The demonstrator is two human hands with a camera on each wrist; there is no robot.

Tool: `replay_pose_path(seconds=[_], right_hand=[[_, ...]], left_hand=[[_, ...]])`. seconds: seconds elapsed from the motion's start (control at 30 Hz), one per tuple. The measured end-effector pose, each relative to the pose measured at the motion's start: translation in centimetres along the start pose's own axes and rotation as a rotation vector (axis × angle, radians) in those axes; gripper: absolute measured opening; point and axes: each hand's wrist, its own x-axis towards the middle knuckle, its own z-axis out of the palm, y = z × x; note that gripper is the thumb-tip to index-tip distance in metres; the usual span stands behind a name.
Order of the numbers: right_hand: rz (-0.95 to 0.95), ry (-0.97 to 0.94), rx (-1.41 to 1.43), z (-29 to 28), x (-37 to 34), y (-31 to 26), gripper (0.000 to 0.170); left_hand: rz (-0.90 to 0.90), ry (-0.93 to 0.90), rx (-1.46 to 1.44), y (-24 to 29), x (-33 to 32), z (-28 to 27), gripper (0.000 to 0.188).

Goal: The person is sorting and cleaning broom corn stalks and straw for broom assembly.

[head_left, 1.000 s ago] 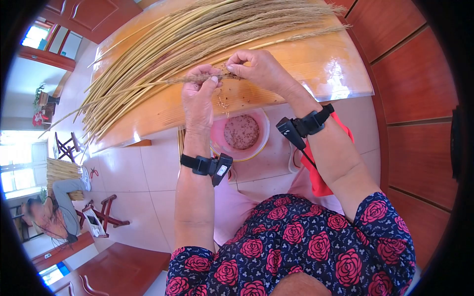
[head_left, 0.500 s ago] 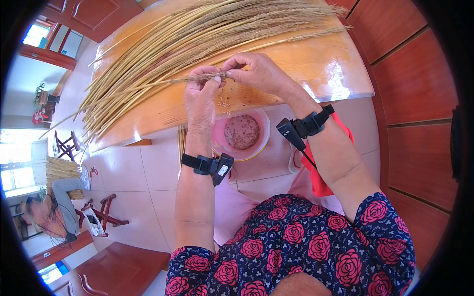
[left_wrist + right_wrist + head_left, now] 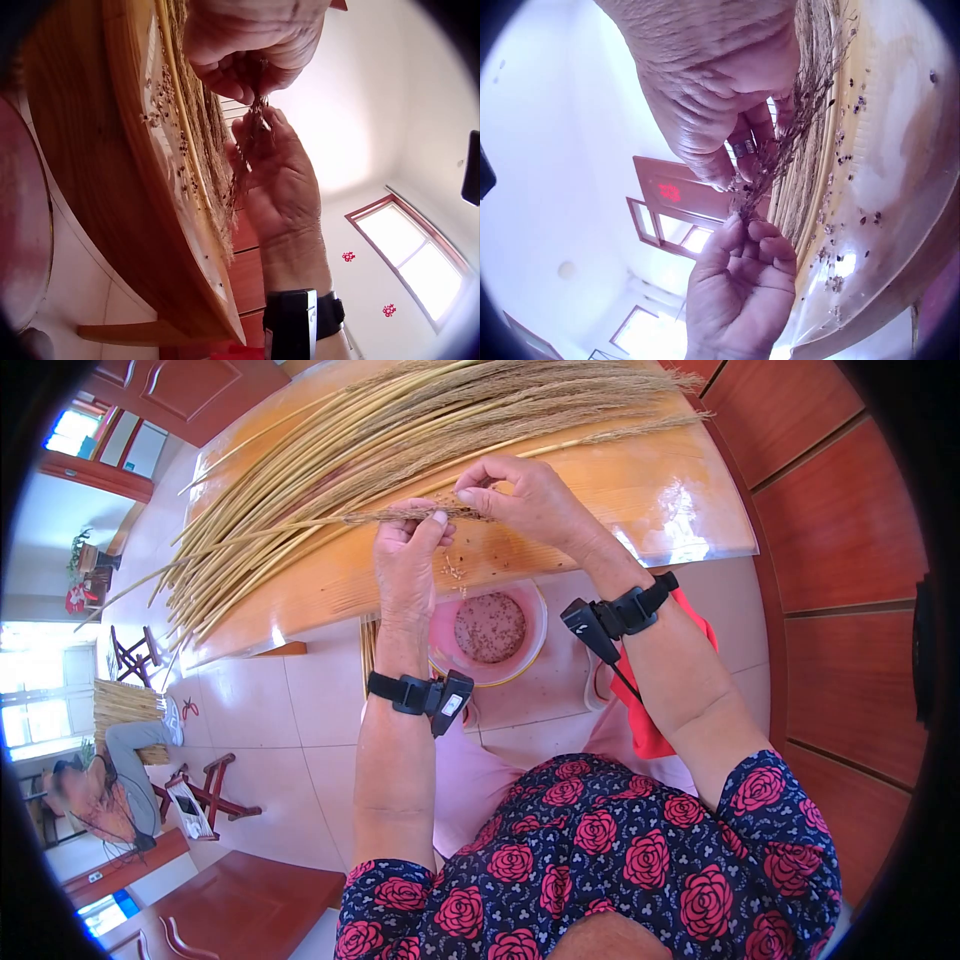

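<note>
A dry broomcorn stalk with a wispy brown seed head lies across my fingers above the table's near side. My left hand pinches it below the tip, thumb on top. At the tip end, my right hand has thumb and fingers around the thin seed branches, close to the left fingertips in the left wrist view. A ring shows on one right finger. Behind both hands lies a large pile of stalks, seed heads to the right.
Loose seeds are scattered on the wooden table below the hands. Beneath its edge stands a pink basin with seeds inside. Folding stools and another seated person are at the left. Red panels border the right side.
The right hand came in to the left fingertips half a second ago, then drew back a little to the right along the seed head. The left hand keeps its pinch.
</note>
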Motion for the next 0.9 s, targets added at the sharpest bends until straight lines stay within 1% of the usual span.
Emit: replay_pose_path(seconds=[0.07,0.17,0.27,0.47,0.57,0.67,0.77,0.87,0.9], right_hand=[[0.003,-0.051,0.044,-0.29,0.1,-0.16,0.017],[0.062,-0.127,-0.05,-0.29,0.08,-0.22,0.015],[0.126,-0.11,-0.02,-0.17,0.0,-0.23,0.015],[0.092,-0.08,-0.031,-0.06,0.07,0.39,0.016],[0.15,-0.14,-0.025,-0.42,0.02,-0.17,0.018],[0.127,-0.166,-0.064,-0.6,0.11,-0.07,0.019],[0.083,-0.123,-0.038,-0.43,0.04,-0.04,0.018],[0.083,0.017,0.007,-0.49,0.18,-0.5,0.015],[0.066,0.005,0.003,-0.64,0.21,-0.56,0.015]], left_hand=[[0.0,-0.001,0.009,0.08,0.0,0.1,0.019],[0.0,-0.017,0.009,0.02,0.0,0.12,0.019],[0.013,-0.053,0.016,-0.11,-0.07,0.14,0.019],[-0.004,-0.069,-0.015,-0.38,0.07,0.0,0.02],[-0.018,-0.065,-0.012,-0.35,0.05,-0.08,0.021],[-0.028,-0.06,-0.004,-0.43,0.13,-0.23,0.02],[-0.045,-0.056,0.018,-0.13,-0.01,0.0,0.02],[-0.058,-0.037,0.04,-0.14,-0.02,0.05,0.019],[-0.06,-0.028,0.046,-0.18,0.03,0.02,0.019]])
